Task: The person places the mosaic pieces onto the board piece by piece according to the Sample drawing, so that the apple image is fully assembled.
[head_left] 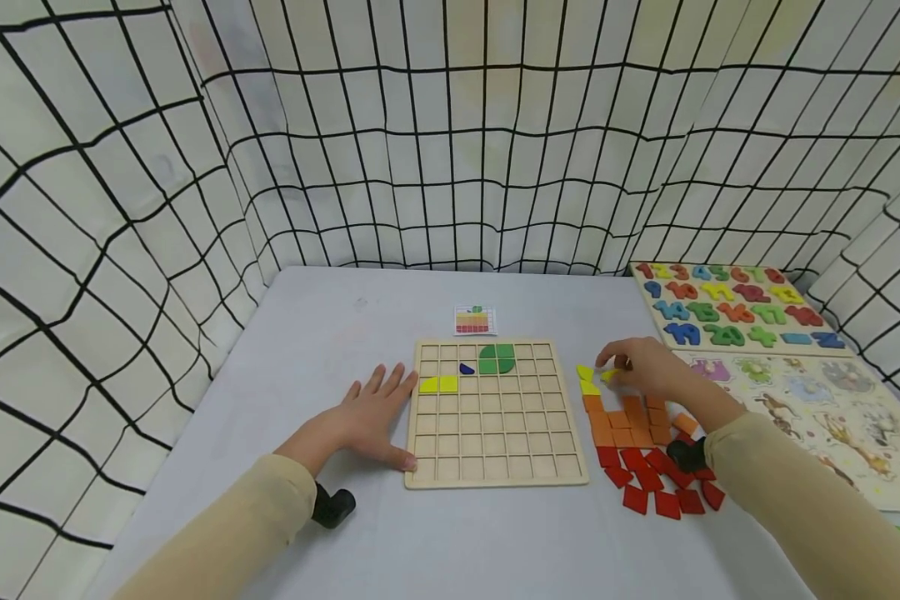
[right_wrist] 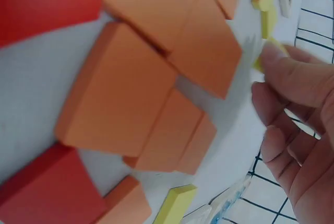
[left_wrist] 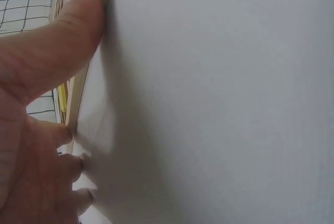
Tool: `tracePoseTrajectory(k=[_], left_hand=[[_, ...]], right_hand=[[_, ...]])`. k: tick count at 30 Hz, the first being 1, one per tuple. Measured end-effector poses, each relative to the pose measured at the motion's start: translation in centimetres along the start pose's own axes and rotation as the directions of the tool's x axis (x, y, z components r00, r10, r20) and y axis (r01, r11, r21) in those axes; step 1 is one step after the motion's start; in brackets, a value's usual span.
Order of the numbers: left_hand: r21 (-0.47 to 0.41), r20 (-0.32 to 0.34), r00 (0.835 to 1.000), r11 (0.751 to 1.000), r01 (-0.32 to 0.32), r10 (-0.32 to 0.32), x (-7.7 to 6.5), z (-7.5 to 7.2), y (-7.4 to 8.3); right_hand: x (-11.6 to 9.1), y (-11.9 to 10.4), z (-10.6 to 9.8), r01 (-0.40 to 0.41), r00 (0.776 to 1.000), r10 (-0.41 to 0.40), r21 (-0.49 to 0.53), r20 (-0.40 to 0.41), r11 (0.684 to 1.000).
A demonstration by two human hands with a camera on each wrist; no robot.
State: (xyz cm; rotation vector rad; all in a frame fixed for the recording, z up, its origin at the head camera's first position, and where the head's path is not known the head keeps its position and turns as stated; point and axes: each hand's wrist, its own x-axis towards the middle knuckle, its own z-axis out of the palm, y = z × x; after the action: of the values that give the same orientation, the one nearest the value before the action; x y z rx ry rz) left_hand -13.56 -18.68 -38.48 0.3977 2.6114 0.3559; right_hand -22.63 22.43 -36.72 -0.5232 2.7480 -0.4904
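Note:
My left hand lies with fingers spread at the left edge of a wooden grid board, its thumb on the rim. Two yellow tiles, a round green shape made of several pieces and a small dark blue piece sit on the grid. Right of the board, my right hand pinches a yellow tile between thumb and index finger. Other yellow tiles lie beside it. Closer to me are orange tiles and scattered red tiles.
Behind the board lies a small pattern card. At the right are a colourful number puzzle and an animal picture board. Black netting over white walls closes off the table's back and sides.

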Motion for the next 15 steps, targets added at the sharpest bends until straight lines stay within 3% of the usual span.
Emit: tracePoseTrajectory(k=[6, 10, 15], left_hand=[[-0.019, 0.005, 1.0, 1.0, -0.002, 0.002, -0.3, -0.3, 0.3], [-0.018, 0.006, 1.0, 1.0, -0.004, 0.004, -0.4, -0.4, 0.4], [-0.021, 0.002, 1.0, 1.0, -0.007, 0.007, -0.4, -0.3, 0.3]], right_hand=[[0.3, -1.7, 0.1, 0.067, 0.996, -0.061, 0.104, -0.064, 0.992], [1.2, -4.0, 1.0, 0.114, 0.991, -0.1, 0.171, -0.091, 0.979], [2.4, -7.5, 2.5, 0.145, 0.989, -0.133, 0.211, -0.069, 0.967]])
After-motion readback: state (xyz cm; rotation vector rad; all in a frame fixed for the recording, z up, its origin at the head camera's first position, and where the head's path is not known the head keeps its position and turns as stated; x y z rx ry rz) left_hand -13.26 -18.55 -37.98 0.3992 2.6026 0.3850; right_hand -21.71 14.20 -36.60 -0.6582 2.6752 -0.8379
